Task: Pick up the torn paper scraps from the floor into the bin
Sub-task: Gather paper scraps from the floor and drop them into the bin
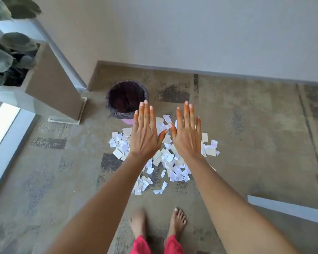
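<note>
Several white and cream torn paper scraps (174, 173) lie in a heap on the carpet. Just beyond the heap, near the wall corner, stands a round pink bin (126, 99) lined with a dark bag, its mouth open. My left hand (145, 132) and my right hand (186, 133) are stretched out flat side by side, palms down and held high above the heap. Both hold nothing, and they hide part of the scraps. The thumbs nearly touch.
A tall beige planter (51, 83) with a leafy plant stands at the left by a window. The wall and its skirting (209, 70) run behind the bin. My bare feet (178, 220) stand just short of the heap. A pale board edge (286, 208) juts in at the right.
</note>
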`<state>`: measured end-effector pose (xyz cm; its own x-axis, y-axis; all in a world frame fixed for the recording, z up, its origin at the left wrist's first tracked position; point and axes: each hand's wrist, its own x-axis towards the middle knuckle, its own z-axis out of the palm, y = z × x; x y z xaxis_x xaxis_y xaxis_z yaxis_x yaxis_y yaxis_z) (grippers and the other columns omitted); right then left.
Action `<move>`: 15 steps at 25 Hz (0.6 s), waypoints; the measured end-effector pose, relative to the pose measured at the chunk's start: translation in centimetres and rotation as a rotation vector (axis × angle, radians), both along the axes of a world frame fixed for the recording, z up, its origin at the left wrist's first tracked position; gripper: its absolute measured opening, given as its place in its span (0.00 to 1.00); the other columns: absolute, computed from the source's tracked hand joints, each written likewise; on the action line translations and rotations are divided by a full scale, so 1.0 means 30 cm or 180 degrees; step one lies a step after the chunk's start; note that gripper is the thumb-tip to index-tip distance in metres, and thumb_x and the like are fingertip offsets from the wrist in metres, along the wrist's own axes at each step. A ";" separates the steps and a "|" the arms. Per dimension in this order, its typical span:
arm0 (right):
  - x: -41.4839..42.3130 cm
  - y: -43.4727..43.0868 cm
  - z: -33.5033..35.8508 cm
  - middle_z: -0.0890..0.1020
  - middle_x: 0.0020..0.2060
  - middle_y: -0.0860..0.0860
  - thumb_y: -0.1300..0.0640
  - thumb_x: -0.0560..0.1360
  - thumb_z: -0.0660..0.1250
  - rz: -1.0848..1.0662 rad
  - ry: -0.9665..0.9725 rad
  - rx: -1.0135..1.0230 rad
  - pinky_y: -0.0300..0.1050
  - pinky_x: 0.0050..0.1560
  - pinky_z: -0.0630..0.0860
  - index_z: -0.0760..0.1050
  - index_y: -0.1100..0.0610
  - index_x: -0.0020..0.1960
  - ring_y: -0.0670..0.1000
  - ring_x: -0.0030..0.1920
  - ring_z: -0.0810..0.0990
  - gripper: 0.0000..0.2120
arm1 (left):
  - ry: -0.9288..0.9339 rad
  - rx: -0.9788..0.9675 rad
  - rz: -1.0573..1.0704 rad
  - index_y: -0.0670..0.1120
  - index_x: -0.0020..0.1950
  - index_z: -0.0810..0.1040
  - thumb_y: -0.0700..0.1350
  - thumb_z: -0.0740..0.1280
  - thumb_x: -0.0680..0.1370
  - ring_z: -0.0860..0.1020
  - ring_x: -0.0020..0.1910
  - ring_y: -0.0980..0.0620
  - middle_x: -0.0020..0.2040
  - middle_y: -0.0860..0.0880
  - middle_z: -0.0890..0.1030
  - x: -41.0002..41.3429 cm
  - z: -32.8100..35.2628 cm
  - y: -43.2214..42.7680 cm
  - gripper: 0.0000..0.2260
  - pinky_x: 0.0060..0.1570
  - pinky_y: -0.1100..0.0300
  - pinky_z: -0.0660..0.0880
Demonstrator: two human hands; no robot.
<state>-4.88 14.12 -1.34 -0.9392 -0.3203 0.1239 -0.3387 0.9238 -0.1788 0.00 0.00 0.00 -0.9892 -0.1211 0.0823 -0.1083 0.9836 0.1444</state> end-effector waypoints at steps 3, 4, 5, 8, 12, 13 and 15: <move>0.046 0.005 -0.238 0.51 0.78 0.56 0.43 0.82 0.45 -0.0109 -0.0291 0.0156 0.59 0.74 0.59 0.54 0.55 0.77 0.54 0.78 0.49 0.27 | -0.0283 0.0041 -0.0013 0.35 0.77 0.48 0.64 0.47 0.80 0.45 0.78 0.39 0.78 0.35 0.47 0.065 -0.255 -0.003 0.38 0.77 0.46 0.46; 0.077 0.020 -0.331 0.51 0.78 0.56 0.43 0.82 0.44 -0.0122 -0.0393 0.0247 0.58 0.74 0.59 0.53 0.55 0.77 0.54 0.78 0.48 0.28 | -0.0402 -0.0004 -0.0030 0.35 0.78 0.48 0.64 0.47 0.80 0.45 0.78 0.40 0.78 0.36 0.47 0.107 -0.351 -0.007 0.38 0.77 0.46 0.46; 0.109 0.029 -0.415 0.51 0.78 0.55 0.43 0.81 0.44 -0.0092 -0.0432 0.0268 0.58 0.74 0.58 0.53 0.55 0.77 0.54 0.78 0.48 0.28 | -0.0490 -0.0004 -0.0083 0.35 0.78 0.47 0.64 0.46 0.80 0.45 0.78 0.40 0.78 0.36 0.46 0.145 -0.443 -0.009 0.38 0.77 0.46 0.46; 0.203 0.055 -0.672 0.50 0.78 0.56 0.43 0.82 0.47 0.0097 -0.0700 0.0304 0.58 0.74 0.59 0.53 0.55 0.77 0.54 0.78 0.47 0.27 | -0.0757 0.0032 -0.0113 0.35 0.78 0.47 0.64 0.45 0.80 0.44 0.78 0.40 0.78 0.36 0.46 0.253 -0.712 -0.024 0.38 0.76 0.44 0.49; 0.337 0.082 -0.988 0.49 0.78 0.55 0.42 0.81 0.45 0.0144 -0.1102 0.0404 0.58 0.73 0.60 0.54 0.54 0.77 0.54 0.78 0.48 0.28 | -0.1154 0.0106 0.0005 0.35 0.78 0.47 0.64 0.44 0.79 0.45 0.78 0.39 0.78 0.36 0.46 0.403 -1.021 -0.038 0.38 0.76 0.44 0.51; 0.368 0.087 -1.067 0.50 0.78 0.55 0.42 0.81 0.46 0.0127 -0.1201 0.0417 0.58 0.73 0.61 0.54 0.54 0.77 0.54 0.78 0.48 0.28 | -0.1241 0.0121 0.0012 0.35 0.78 0.48 0.64 0.45 0.79 0.46 0.78 0.39 0.78 0.36 0.47 0.436 -1.094 -0.035 0.39 0.75 0.43 0.52; 0.424 0.099 -1.200 0.51 0.78 0.56 0.43 0.81 0.49 0.0143 -0.1360 0.0447 0.59 0.72 0.63 0.55 0.55 0.76 0.55 0.78 0.50 0.27 | -0.1362 0.0185 -0.0007 0.34 0.77 0.51 0.64 0.45 0.79 0.49 0.78 0.38 0.78 0.35 0.51 0.495 -1.216 -0.024 0.38 0.74 0.41 0.56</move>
<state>7.85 17.09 -37.35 -0.8814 -0.3479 -0.3197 -0.3019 0.9351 -0.1854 14.85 -0.72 -36.47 -0.9330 -0.1112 -0.3422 -0.1684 0.9754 0.1421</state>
